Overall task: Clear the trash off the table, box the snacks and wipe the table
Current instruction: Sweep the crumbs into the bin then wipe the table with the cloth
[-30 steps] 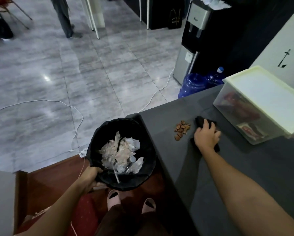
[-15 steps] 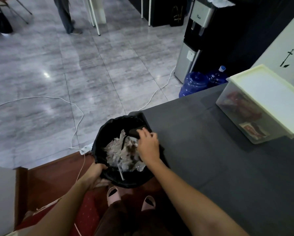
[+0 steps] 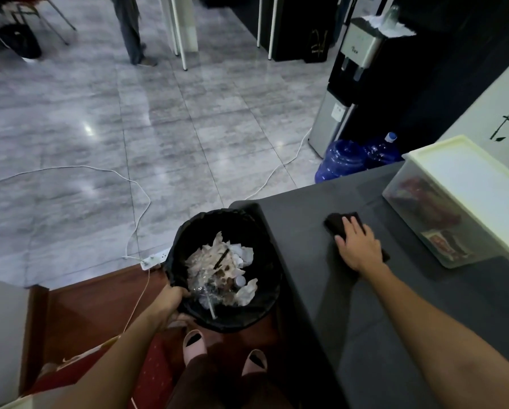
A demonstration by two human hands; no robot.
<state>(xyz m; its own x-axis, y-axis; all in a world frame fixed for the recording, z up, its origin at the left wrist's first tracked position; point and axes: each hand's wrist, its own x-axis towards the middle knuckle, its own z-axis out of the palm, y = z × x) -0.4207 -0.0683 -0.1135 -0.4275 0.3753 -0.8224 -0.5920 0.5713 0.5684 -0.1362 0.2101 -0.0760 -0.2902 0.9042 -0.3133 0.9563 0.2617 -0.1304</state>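
I judge that I am on the wiping step: no loose trash shows on the dark grey table (image 3: 306,261), and the snacks sit inside the clear plastic box with a pale lid (image 3: 468,184), closed, at the table's far right. My right hand (image 3: 358,249) lies palm down on a folded dark cloth (image 3: 337,222) near the table's far left corner. Its fingers (image 3: 349,227) are straight and slightly spread, pressing the cloth flat rather than curling round it. My right arm reaches out almost straight across the table.

My left hand (image 3: 172,299) holds the round black bin lined with a black plastic bag (image 3: 188,246) just beside the table's edge, fingers hooked over the near rim. Crumpled white paper and wrappers (image 3: 217,270) fill the bin.

Next I should sweep the cloth toward the bin with even pressure, so that any crumbs drop in and not onto the floor.
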